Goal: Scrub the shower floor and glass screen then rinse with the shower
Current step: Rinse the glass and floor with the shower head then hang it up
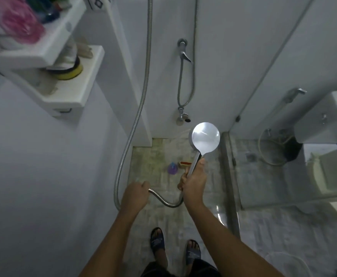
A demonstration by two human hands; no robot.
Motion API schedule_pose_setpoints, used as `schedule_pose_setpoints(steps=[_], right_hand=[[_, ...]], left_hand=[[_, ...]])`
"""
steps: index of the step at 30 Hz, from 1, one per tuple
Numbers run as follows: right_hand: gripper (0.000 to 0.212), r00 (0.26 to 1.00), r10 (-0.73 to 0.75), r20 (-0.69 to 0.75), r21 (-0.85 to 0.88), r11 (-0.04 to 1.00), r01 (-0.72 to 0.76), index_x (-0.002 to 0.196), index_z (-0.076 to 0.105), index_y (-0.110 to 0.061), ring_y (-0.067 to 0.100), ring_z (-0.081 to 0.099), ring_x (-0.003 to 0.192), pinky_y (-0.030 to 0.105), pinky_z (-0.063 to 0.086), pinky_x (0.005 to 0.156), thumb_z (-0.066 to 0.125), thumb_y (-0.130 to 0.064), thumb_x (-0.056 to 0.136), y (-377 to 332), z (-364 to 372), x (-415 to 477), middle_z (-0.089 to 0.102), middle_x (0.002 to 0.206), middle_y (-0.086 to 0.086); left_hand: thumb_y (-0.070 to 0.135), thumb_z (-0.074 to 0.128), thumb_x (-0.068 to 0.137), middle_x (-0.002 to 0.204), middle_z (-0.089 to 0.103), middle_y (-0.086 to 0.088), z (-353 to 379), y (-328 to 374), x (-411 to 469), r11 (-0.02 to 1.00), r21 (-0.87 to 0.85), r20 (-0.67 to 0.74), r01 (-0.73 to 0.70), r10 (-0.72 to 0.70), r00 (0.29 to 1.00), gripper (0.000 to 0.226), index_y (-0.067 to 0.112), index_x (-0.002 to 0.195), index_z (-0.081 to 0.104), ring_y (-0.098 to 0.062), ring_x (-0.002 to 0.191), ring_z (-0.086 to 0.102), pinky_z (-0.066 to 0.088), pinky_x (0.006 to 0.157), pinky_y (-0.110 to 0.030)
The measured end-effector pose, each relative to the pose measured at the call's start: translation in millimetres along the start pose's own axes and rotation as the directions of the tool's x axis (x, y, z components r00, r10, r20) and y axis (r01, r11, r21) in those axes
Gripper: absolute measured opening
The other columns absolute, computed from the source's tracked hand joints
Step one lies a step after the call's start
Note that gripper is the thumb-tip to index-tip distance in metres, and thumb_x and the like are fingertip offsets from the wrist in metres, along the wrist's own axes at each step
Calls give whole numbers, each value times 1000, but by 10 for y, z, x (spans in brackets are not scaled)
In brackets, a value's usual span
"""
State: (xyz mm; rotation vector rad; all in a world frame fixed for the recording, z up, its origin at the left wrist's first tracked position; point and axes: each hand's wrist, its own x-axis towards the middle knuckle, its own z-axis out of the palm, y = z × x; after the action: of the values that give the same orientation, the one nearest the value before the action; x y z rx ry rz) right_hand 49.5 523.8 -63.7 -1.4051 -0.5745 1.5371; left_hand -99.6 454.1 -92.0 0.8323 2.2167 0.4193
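My right hand (pixel 193 181) grips the handle of a round silver shower head (pixel 205 138), held over the stained shower floor (pixel 153 156) with its back towards me. Thin water jets show near the wall beside the head. My left hand (pixel 134 194) is closed around the metal hose (pixel 164 201), which loops between both hands and climbs the left wall. The glass screen (pixel 263 76) stands to the right of the shower head. On the floor lie a purple bottle (pixel 172 167) and a red-handled scrubbing brush (pixel 185 165).
A wall tap (pixel 183 50) and a lower valve (pixel 182 114) sit on the back wall. White shelves (pixel 69 76) with bottles jut out at upper left. Beyond the glass are a toilet (pixel 327 156) and a bidet sprayer (pixel 294 93). My sandalled feet (pixel 157 239) stand on the floor.
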Motion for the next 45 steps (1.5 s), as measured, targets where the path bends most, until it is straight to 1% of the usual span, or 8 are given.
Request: schedule_pose_setpoints(steps=[3,7,15,20,25,31,35,45], right_hand=[[62,1000,-16,1,-42,999,16,81,56,-5,15,33,38,20,29,40,32,-59,100,63,252,-72,37,54,6],[58,998,-62,6,-63,996,62,69,48,-11,13,35,39,19,29,38,33,-56,102,82,627,-179,39,54,6],[71,988,-155,-4,-119,981,153,64,46,-13,17,37,42,24,31,43,37,-80,84,297,1090,-184,38,53,6],[68,983,-182,-17,-140,974,178,66,50,-11,17,38,42,23,32,44,34,-72,92,377,1216,-146,41,52,4],[69,985,-165,-44,-176,972,155,70,52,-9,18,41,45,24,34,43,32,-72,90,376,1267,-104,42,57,10],[68,993,-119,13,-172,978,119,65,46,-11,16,35,42,23,30,42,35,-73,90,407,1332,-128,38,54,7],[77,998,-10,59,-112,994,17,72,48,-10,16,30,41,21,25,44,38,-86,75,436,1434,-140,33,52,6],[59,990,77,119,-100,993,-66,71,47,-12,15,30,38,22,24,43,31,-61,100,546,1814,-246,34,49,1]], left_hand=[[26,48,100,61,58,-15,-198,-150,107,1000,-14,-8,18,-18,1000,54,8,49,49,-29,68,60,34,60,-31],[32,48,102,88,70,-28,-470,-339,304,999,-33,-23,10,-11,1000,53,-3,66,65,-37,86,69,46,66,-35],[34,49,100,91,69,-29,-787,-557,635,1000,-16,-46,-17,16,999,50,-7,80,69,-39,88,68,49,71,-36],[36,47,100,87,69,-28,-831,-627,751,999,23,-19,-36,37,999,50,1,68,62,-38,86,68,48,71,-36],[33,44,100,90,68,-27,-867,-593,821,997,56,-5,-59,59,998,50,-5,77,67,-39,89,66,51,75,-38],[33,46,100,88,69,-26,-876,-631,880,995,66,-7,-71,71,997,50,9,57,54,-38,88,67,52,75,-39],[34,46,101,90,69,-28,-948,-736,926,996,68,-48,-53,56,997,51,-6,76,66,-38,88,68,51,75,-39],[38,44,100,86,72,-23,-1306,-1044,907,993,114,-181,19,2,983,54,0,71,68,-35,86,69,52,75,-36]])
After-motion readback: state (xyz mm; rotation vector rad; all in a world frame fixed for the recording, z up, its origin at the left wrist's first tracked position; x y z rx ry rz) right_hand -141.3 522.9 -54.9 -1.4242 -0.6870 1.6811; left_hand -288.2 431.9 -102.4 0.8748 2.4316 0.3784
